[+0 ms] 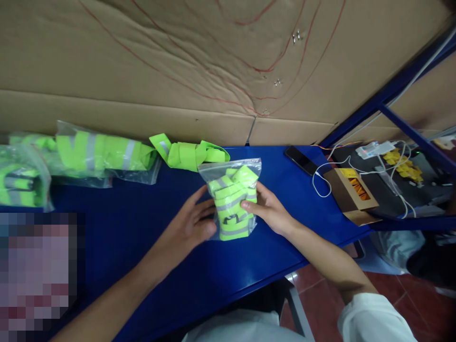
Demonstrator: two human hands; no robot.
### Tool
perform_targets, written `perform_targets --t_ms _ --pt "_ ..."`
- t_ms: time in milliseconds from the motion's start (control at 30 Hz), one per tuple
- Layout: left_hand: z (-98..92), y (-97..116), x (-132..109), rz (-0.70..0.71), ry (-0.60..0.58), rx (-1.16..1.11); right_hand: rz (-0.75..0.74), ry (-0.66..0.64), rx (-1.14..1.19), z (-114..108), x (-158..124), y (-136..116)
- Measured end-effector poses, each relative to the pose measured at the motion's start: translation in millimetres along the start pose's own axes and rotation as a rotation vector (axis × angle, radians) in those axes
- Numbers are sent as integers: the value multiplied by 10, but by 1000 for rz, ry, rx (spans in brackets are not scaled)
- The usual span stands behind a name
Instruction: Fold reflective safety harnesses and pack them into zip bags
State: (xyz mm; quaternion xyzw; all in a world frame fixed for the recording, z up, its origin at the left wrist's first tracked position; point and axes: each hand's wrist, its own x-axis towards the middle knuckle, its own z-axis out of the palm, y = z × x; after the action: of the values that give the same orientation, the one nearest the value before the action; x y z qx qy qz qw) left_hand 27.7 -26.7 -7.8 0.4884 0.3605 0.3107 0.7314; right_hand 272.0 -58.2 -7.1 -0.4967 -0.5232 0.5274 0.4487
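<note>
A clear zip bag [233,206] holds a folded neon-yellow reflective belt or harness with grey stripes and a dark buckle. My right hand [269,208] grips the bag's right side, thumb on the front and fingers behind. At the bag's left edge is my left hand [197,221], its fingers apart and the thumb close to the plastic; whether it touches the bag I cannot tell. Just behind the bag, a loose neon-yellow strap [188,154] lies folded on the blue table [149,237].
More bagged neon-yellow gear [103,152] is heaped at the back left, with another bag [21,185] beside it. A black phone [301,160] on a white cable and an open cardboard box [352,194] are on the right. A cardboard wall [160,61] stands behind.
</note>
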Motion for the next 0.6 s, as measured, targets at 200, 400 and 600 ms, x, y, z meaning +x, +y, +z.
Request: perform_targets --t_ms 200,400,600 --pt "-28 141 -122 165 22 48 -402 -96 -324 69 11 -128" --pt "-313 562 -68 416 528 -247 -662 -5 -891 187 901 -431" --pt "-665 679 127 266 685 -202 -445 -93 -1383 607 1626 -262"
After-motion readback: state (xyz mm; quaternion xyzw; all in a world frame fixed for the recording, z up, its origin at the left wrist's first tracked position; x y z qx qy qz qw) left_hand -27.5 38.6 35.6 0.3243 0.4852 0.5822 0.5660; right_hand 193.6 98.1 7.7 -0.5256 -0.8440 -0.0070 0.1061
